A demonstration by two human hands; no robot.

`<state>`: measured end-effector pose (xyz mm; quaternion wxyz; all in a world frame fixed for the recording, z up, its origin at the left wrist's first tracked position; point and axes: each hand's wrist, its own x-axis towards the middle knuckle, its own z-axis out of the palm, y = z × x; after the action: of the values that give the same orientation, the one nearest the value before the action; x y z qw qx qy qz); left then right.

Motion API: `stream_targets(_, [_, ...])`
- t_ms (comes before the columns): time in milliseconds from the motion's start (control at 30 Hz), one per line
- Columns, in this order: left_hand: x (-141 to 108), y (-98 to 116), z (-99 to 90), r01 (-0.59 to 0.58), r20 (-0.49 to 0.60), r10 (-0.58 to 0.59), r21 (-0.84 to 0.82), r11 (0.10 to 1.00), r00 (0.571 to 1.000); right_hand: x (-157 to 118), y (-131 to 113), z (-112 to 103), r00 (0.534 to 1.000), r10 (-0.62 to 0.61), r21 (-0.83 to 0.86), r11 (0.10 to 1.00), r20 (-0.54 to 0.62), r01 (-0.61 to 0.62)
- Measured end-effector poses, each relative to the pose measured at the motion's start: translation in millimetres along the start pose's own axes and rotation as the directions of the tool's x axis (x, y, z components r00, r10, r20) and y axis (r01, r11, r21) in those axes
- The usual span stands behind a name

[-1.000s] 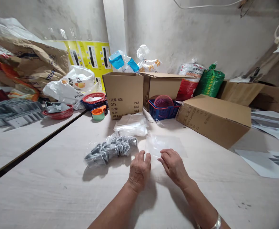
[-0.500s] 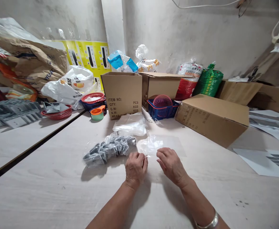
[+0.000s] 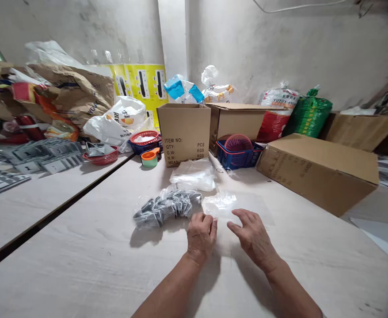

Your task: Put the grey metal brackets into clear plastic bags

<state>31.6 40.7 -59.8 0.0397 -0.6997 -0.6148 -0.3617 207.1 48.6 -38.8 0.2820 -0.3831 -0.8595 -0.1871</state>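
Clear plastic bag [image 3: 221,206] lies flat on the table [image 3: 81,247], just past our hands and toward the table's middle. Our left hand [image 3: 201,236] is curled, its fingers [image 3: 207,218] at the bag's near edge; we cannot tell whether they pinch it. Our right hand [image 3: 253,236] is open, fingers spread and resting at or just beside the same edge, gripping nothing that we can see. Just left of the left hand lies a plastic pack of dark grey parts [image 3: 166,208], nearly touching it. Beyond the bag, a folded heap of white plastic [image 3: 192,176] sits at the foot of an upright cardboard box [image 3: 184,134].

Along the table's far edge stand a blue basket [image 3: 238,159] holding a pink mesh basket, and a second box [image 3: 237,119]. A third box [image 3: 316,172] lies on its side near the right edge. A dark seam [image 3: 61,212] divides our table from a second table [image 3: 41,203] on the left, which carries grey metal pieces [image 3: 48,154] and a red basket [image 3: 101,155]. Paper sacks [image 3: 71,92], a white carrier bag [image 3: 114,121] and a green sack [image 3: 308,117] crowd against the rough, grey walls [image 3: 263,44].
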Motion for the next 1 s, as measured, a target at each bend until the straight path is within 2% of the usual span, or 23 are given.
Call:
stream_targets(100, [-1.0, 0.3, -0.6, -0.002, -0.013, 0.002, -0.013, 1.000, 1.000, -1.9, 0.7, 0.3, 0.999, 0.053, -0.068, 0.996, -0.009, -0.054])
stream_targets(300, [-4.8, 1.1, 0.5, -0.025, 0.004, 0.025, -0.009, 1.000, 1.000, -3.2, 1.0, 0.0, 0.989, 0.138, -0.183, 0.975, 0.058, -0.125])
stream_targets(500, [-7.1, -3.2, 8.0, -0.152, 0.022, 0.152, -0.005, 0.988, 0.988, -5.2, -0.5, 1.4, 0.982, 0.144, -0.156, 0.980, 0.122, -0.124])
stream_targets(700, [-5.2, -1.8, 3.5, -0.232, 0.076, 0.235, -0.049, 0.972, 0.969, -6.8, -1.4, 2.6, 0.972, 0.178, -0.171, 0.974, 0.156, -0.151])
stream_targets(833, [-5.8, -1.2, 4.1, -0.255, 0.080, 0.262, -0.088, 0.963, 0.962, -7.7, -1.7, 4.8, 0.962, 0.190, -0.149, 0.975, 0.194, -0.162])
stream_targets(1000, [-7.4, -3.5, 10.1, -0.260, 0.092, 0.265, -0.059, 0.964, 0.960, -8.4, -2.2, 9.6, 0.952, 0.210, -0.116, 0.975, 0.223, -0.188])
